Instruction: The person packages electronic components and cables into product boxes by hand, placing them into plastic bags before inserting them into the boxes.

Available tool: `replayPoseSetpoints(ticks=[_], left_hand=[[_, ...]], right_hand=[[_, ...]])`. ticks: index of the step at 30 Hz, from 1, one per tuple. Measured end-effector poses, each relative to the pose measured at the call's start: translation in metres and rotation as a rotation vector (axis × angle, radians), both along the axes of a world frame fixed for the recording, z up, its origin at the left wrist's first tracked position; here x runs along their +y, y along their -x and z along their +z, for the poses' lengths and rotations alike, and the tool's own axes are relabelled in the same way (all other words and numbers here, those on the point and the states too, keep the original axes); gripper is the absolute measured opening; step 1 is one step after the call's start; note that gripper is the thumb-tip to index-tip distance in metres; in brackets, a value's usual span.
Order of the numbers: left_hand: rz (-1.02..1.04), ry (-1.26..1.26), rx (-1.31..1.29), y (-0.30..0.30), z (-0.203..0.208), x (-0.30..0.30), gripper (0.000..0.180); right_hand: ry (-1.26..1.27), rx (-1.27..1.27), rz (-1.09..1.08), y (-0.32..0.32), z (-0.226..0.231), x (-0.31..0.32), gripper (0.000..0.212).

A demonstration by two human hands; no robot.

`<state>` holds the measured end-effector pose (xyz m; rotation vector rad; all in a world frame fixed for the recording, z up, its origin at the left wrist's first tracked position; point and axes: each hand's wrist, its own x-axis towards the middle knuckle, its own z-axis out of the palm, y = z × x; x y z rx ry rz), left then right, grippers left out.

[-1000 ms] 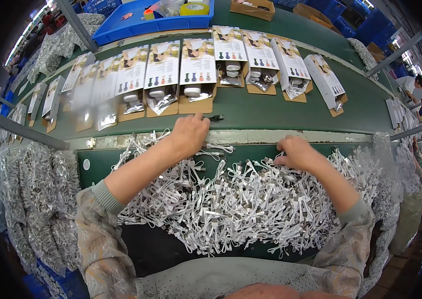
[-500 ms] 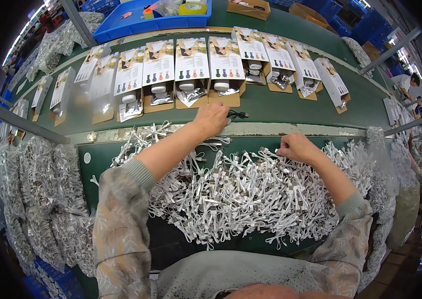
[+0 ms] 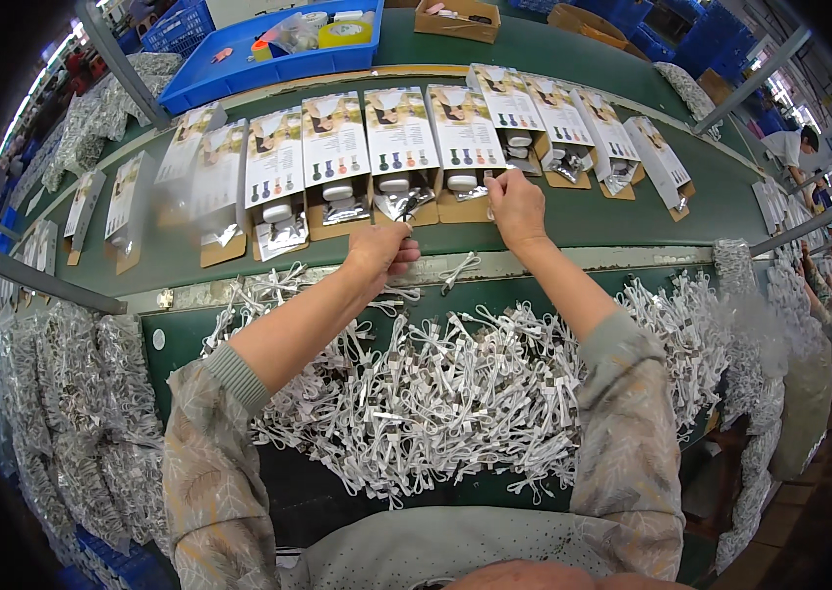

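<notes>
One slim black cable [image 3: 412, 205] juts from the curled left hand [image 3: 381, 252].

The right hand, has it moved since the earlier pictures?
Yes, the right hand has moved forward, from the near side of the pale ledge to beyond it.

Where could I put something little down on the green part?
Right of the right hand, there's a bare green patch between the white boxes and the pale rail. Another lies behind the boxes, below the small brown carton. It's crowded where white cables are heaped by the person.
</notes>
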<state>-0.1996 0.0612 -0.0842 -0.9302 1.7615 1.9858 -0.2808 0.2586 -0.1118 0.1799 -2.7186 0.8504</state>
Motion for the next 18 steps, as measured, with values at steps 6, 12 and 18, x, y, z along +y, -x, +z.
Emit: replayPoseSetpoints(ticks=[6, 12, 18], left_hand=[[0.151, -0.169, -0.067, 0.04, -0.025, 0.043, 0.012], [0.16, -0.156, -0.027, 0.062, -0.026, 0.086, 0.009], [-0.478, 0.509, 0.483, 0.068, -0.013, 0.064, 0.019]], right_hand=[[-0.15, 0.108, -0.103, 0.027, -0.028, 0.008, 0.019], [0.127, 0.12, -0.337, 0.035, -0.032, 0.029, 0.02], [-0.156, 0.146, 0.022, 0.03, -0.034, 0.056, 0.026]])
